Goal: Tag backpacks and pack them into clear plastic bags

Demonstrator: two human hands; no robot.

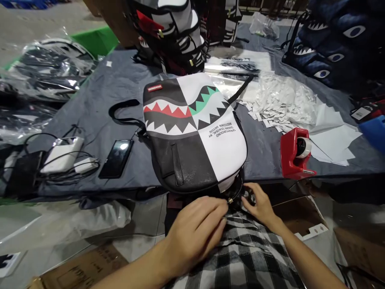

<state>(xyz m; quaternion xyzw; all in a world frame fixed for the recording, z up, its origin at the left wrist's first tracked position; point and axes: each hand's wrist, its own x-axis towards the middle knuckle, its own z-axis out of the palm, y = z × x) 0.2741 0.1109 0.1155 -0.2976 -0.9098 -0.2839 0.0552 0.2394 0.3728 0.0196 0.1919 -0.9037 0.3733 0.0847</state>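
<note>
A black-and-white backpack (177,160) lies on the table with a shark-mouth print in red, white and green. Its near edge hangs over the table's front, where a curved zipper edge and a dark patterned part show. My left hand (198,228) is closed, its fingertips at a gold zipper pull (230,200) by this edge. My right hand (260,204) is just right of the same edge, with thumb and forefinger apart; its other fingers are partly hidden. The backpack's black straps stick out on both sides.
A phone (116,159), white power bank (62,154) and cables lie left. On the right are a red tape dispenser (290,156), a bag of small white tags (285,100) and paper sheets (331,136). More backpacks (180,36) are stacked behind; cardboard boxes (84,269) are below.
</note>
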